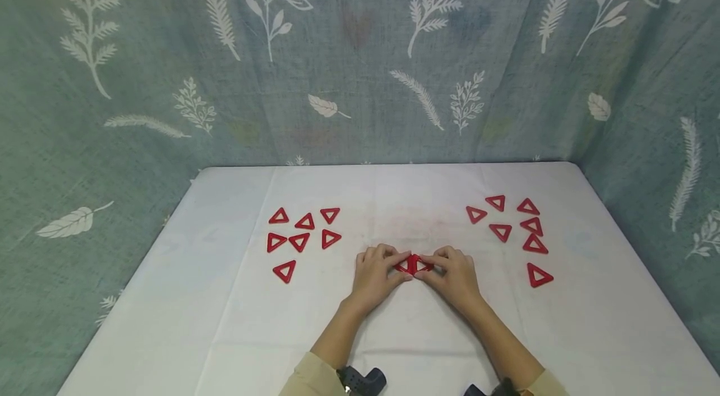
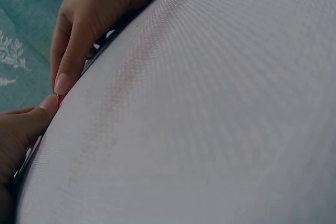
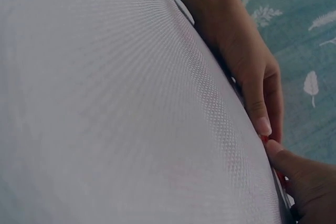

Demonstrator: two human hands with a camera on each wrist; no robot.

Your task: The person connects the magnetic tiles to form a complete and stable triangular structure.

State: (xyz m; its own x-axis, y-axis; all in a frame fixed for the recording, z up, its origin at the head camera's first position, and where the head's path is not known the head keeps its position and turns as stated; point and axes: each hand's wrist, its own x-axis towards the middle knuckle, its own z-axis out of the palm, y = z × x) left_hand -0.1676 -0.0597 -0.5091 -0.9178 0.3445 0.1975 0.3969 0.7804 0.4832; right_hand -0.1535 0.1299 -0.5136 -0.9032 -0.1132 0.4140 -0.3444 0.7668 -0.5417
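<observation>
Left hand (image 1: 375, 271) and right hand (image 1: 455, 272) each pinch one red triangular frame (image 1: 410, 263); I hold them edge to edge, presumably so neither slips.

Curtain (image 1: 360, 71) behind table (image 1: 416, 346) and along both sides. On table: seven triangles (image 1: 298, 236) left; seven more triangles (image 1: 508, 233) right, nearest one (image 1: 530, 275) apart. Between groups, toward near side: triangle pair (image 1: 414, 264) side by side, left hand (image 1: 374, 271) at left end, right hand (image 1: 454, 274) at right.
</observation>
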